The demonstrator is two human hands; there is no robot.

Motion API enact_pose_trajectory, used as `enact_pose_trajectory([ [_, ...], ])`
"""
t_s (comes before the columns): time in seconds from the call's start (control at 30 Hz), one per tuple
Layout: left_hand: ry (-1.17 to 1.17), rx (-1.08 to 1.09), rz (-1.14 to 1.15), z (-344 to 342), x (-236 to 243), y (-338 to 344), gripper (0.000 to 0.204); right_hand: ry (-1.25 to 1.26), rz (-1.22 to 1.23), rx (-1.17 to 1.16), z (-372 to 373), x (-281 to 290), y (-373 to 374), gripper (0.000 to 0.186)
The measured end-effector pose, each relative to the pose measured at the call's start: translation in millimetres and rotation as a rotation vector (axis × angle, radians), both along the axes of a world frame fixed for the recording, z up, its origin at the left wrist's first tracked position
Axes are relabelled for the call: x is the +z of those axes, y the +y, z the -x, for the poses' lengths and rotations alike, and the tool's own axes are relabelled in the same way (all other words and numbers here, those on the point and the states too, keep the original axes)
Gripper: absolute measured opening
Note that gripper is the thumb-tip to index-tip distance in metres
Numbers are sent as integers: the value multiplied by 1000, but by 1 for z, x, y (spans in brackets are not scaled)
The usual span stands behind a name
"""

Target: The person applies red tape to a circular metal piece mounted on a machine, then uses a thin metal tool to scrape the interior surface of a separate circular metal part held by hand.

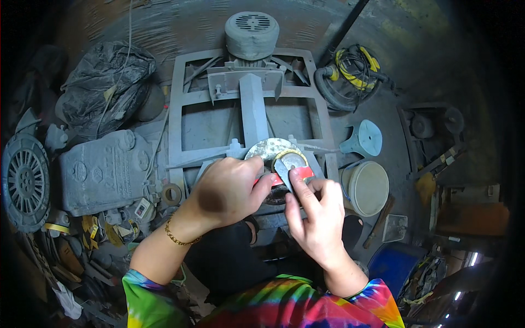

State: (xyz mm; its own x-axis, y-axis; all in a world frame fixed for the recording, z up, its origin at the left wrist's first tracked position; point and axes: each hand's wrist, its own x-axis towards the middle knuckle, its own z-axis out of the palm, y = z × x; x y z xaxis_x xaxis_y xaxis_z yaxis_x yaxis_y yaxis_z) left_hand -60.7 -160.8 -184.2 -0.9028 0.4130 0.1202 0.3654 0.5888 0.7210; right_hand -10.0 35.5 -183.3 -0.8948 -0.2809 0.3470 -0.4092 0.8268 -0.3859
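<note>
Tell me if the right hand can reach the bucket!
Probably yes: the right hand looks close, and nothing seems to stand between it and the bucket, though its fingers are busy at the red strip.

From where I stand, with the plate (265, 148) as the clock's centre, the motor (251, 38) sits at 12 o'clock, on the far end of the frame (176, 120). The hose coil (358, 83) lies at 1, the stool (363, 138) at 2, the bucket (368, 188) at 3. At 10 there's a bundle (109, 82); at 9 a casing (104, 169), with a wheel (25, 183) farther out. The left hand (232, 186) is at 8, the right hand (320, 221) at 5.
</note>
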Motion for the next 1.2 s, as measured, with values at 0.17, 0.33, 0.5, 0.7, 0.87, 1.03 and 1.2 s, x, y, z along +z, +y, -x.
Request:
enact_pose_trajectory([
  [0.17,-2,0,20,1,0,1,22,96,64,-36,7,0,6,30],
  [0.33,-18,7,15,0,2,1,24,90,232,-8,0,-5,-2,26],
  [0.5,-8,9,-4,0,2,1,24,109,211,-10,-2,-12,-9,28],
  [0.7,-35,31,1,0,6,4,27,87,188,-43,-5,-11,-13,25],
  [0.87,-68,73,83,1,10,8,29,29,199,-69,-6,-4,-16,26],
  [1.03,-53,75,130,1,16,10,29,-16,174,-42,-6,4,-19,29],
  [1.2,-72,76,139,2,18,13,30,-14,164,-29,-7,3,-17,28],
])
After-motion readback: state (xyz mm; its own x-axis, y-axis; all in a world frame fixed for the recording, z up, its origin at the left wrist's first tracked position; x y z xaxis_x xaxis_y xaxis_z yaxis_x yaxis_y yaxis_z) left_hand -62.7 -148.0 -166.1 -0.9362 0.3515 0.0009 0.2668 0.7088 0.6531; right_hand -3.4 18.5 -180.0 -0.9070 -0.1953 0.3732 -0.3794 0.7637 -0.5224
